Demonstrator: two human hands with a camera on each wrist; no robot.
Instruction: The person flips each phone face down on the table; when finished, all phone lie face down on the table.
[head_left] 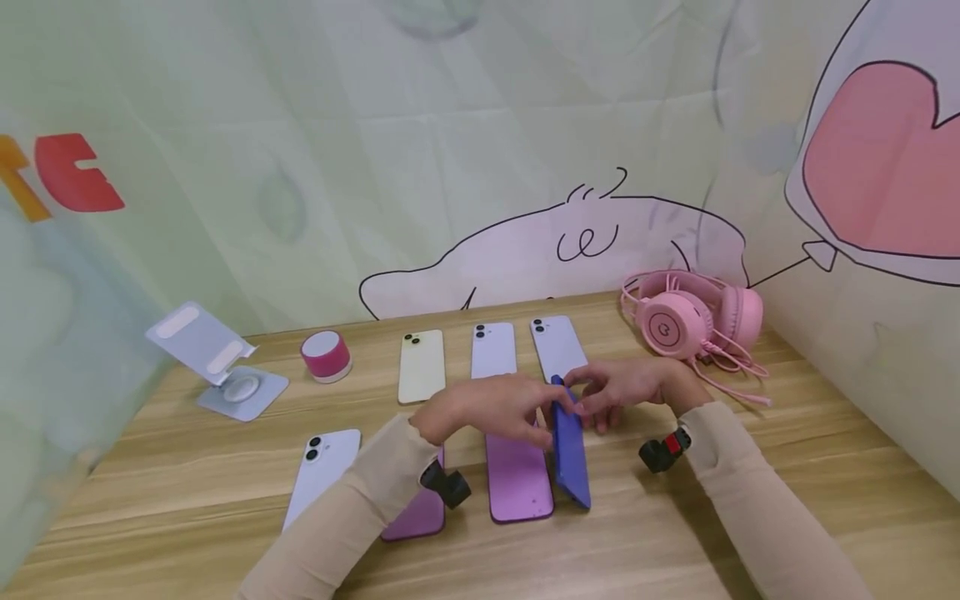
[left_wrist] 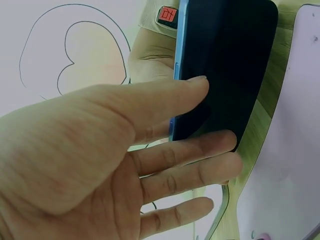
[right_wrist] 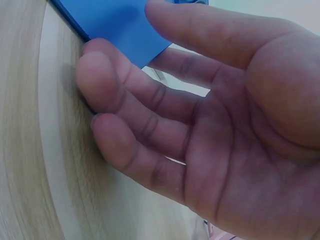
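Note:
A blue phone (head_left: 570,454) stands tilted on its long edge on the wooden table (head_left: 787,467), between both hands. My left hand (head_left: 510,408) holds its far end from the left; the thumb (left_wrist: 175,95) lies on the dark screen (left_wrist: 225,60) and the fingers (left_wrist: 200,155) curl at its end. My right hand (head_left: 611,392) pinches the same end from the right. The blue back (right_wrist: 115,25) sits between this right hand's (right_wrist: 200,125) thumb and fingertips (right_wrist: 95,65).
Face-down phones lie in two rows: purple (head_left: 517,479), purple (head_left: 420,517) under my left forearm, pale blue (head_left: 322,471), yellow (head_left: 422,365), and two lavender ones (head_left: 492,350) (head_left: 558,346). Pink headphones (head_left: 690,321), a pink speaker (head_left: 326,356) and a phone stand (head_left: 217,362) stand behind.

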